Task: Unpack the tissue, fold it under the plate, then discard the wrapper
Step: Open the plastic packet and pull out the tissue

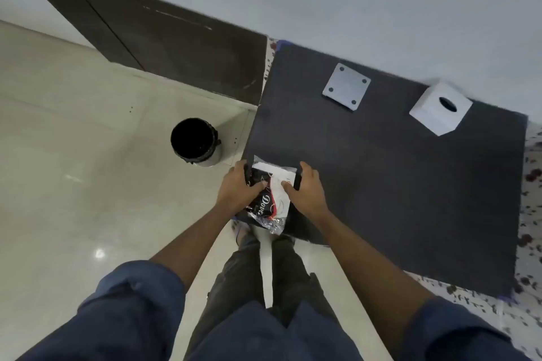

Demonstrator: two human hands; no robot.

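We see the crinkly clear-and-black plastic tissue packet at the dark counter's near left corner, clamped between both grips: left hand and right hand at its sides, white tissue showing between.

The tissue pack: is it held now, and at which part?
Yes. Both hands hold the pack near the table corner: left hand on its left side, right hand on its right side.
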